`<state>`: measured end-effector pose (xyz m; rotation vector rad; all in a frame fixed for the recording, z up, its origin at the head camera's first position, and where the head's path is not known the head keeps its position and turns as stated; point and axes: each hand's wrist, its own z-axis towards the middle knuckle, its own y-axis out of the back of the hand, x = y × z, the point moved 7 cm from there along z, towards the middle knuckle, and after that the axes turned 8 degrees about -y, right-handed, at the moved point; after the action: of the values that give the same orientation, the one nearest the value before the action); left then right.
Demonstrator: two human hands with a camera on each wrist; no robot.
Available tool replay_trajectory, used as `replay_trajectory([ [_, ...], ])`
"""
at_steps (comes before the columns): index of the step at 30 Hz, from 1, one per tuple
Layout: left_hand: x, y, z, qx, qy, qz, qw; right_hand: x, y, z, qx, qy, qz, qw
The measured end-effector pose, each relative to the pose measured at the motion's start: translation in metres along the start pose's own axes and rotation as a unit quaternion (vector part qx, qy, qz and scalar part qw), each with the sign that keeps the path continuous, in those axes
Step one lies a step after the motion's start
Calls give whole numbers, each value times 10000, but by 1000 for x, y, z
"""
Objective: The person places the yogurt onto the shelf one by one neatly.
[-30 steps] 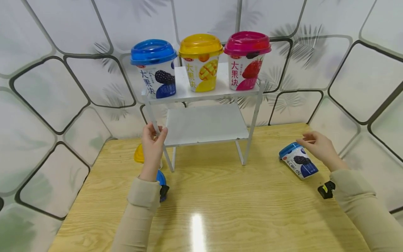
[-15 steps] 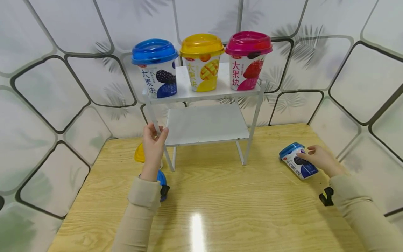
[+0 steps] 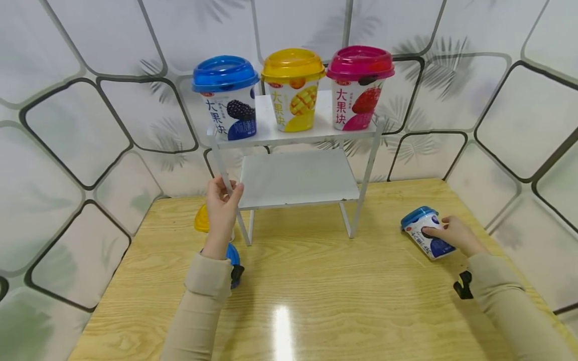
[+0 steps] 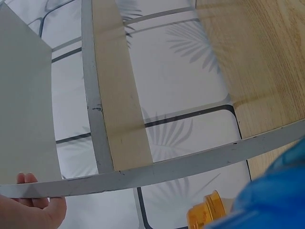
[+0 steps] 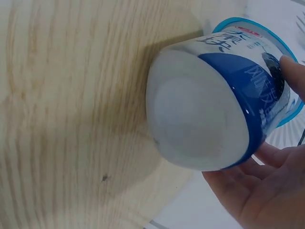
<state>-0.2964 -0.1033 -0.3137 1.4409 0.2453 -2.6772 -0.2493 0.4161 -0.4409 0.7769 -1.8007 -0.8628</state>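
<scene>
At the right of the head view, a blue-lidded blackberry yogurt cup (image 3: 417, 235) lies on its side on the table. My right hand (image 3: 458, 236) grips it by the side, thumb on the label. The right wrist view shows the cup's white base (image 5: 190, 114) facing the camera, with the fingers (image 5: 259, 174) curled around the far side. On the left, my left hand (image 3: 220, 213) pinches the front left leg of a white two-tier rack (image 3: 295, 178). That grip on the metal bar (image 4: 190, 164) also appears in the left wrist view.
Three yogurt cups stand upright on the upper tier: blue-lidded (image 3: 226, 100), yellow-lidded (image 3: 293, 90) and pink-lidded (image 3: 358, 90). Behind my left forearm are a yellow lid (image 3: 201, 219) and a blue lid (image 3: 232, 254), partly hidden. Patterned walls enclose the wooden table (image 3: 316, 291).
My right hand has moved from beside the cup's lid down to its side and taken hold of it. The left hand stays on the rack leg.
</scene>
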Motion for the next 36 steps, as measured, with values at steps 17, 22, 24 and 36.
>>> replay_trajectory([
  [17, 0, 0, 1, -20, 45, 22, 10000, -10, -10, 5, 420, -408, 23, 9983],
  [22, 0, 0, 1, -16, 39, 26, 10000, -10, -11, 7, 413, -382, 24, 9984],
  [24, 0, 1, 1, -15, 38, 27, 10000, -10, -11, 7, 399, -391, 30, 9984],
  [36, 2, 1, 1, -18, 85, 26, 10000, -2, -9, 1, 216, -70, 123, 9997],
])
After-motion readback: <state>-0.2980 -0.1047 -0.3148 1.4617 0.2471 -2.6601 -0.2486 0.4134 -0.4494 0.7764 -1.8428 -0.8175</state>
